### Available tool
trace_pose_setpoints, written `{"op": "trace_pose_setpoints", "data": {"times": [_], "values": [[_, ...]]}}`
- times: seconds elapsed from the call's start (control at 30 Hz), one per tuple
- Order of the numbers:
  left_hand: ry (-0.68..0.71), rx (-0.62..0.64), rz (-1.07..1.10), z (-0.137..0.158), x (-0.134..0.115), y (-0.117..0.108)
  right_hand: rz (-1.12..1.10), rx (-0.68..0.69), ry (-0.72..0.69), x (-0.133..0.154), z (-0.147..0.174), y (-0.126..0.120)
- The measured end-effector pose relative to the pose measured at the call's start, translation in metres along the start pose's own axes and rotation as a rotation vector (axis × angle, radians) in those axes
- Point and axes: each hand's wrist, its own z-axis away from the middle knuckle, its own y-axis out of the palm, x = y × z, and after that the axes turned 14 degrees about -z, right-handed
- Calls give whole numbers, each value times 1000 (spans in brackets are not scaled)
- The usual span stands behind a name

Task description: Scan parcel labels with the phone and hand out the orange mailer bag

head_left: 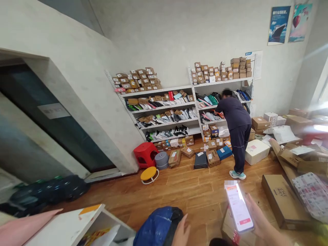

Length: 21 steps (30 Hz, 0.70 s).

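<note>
Wooden floor [184,191], parcel-filled shelves [169,89], right hand [258,213] gripping phone [239,209], left hand [181,232] at blue bundle [155,227], grip unclear

The visible body comprises two hands and one forearm. Left hand [181,231]: bare, slim in outline, with slender fingers that end in rounded tips; the lower edge of the view cuts it off toward the wrist. Right hand [257,216]: bare, partly hidden, with one narrow, tapered digit exposed in profile; blur softens its contour. Right forearm [275,235]: bare over its visible length, plain and smooth, broadening gradually from the wrist toward the lower edge of the view. Dark section [220,242]: black, with a low, rounded upper outline, cropped at the bottom; whether it is a worn item cannot be determined.
</note>
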Motion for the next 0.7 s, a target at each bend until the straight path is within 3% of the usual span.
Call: {"op": "trace_pose_setpoints", "data": {"times": [0.1,0.23,0.37,0.53,0.7], "values": [[164,86,41,-82,-45,5,-30,1,-38,-7,-56,3],[276,137,83,-189,-107,-14,-20,18,-159,-12,-149,12],[168,154,279,-297,-157,-39,-69,49,-229,2,-225,44],[-15,266,503,-405,-205,-47,-105,3,-300,37,-266,83],[-213,405,751,-484,-248,-29,-120,-233,-477,44,-287,60]]}}
